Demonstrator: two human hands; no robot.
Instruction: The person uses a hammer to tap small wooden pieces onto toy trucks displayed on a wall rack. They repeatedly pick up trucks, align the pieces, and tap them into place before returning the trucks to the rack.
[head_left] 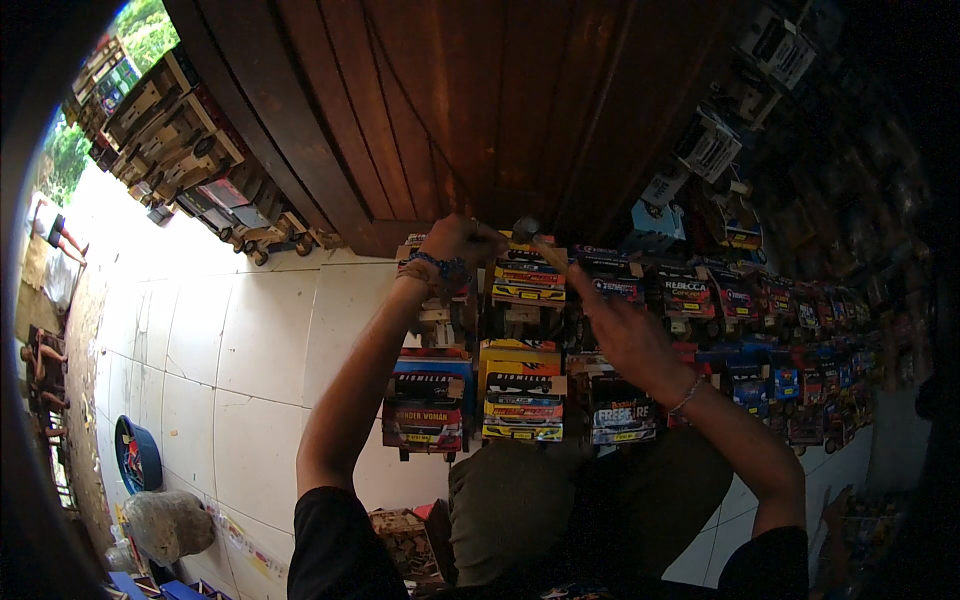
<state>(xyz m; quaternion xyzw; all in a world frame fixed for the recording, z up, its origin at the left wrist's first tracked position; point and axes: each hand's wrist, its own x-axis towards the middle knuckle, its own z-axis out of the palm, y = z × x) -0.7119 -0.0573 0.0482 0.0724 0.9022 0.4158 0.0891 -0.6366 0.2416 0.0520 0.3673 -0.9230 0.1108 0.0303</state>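
Observation:
Several wooden toy trucks with printed fronts stand in rows before me. My right hand is closed around the wooden handle of a hammer. The hammer's grey metal head is over the far end of a yellow-and-orange toy truck. Just left of that head, my left hand has its fingers drawn together above the far trucks; whatever they pinch is too small to make out. Nearer to me are a red-and-black truck, another yellow truck and a black-fronted truck.
A dark wooden door rises beyond the trucks. More toy trucks fill the right side, and unpainted ones are stacked at far left. On the tiled floor are a blue tub and a box of wood pieces. People sit at far left.

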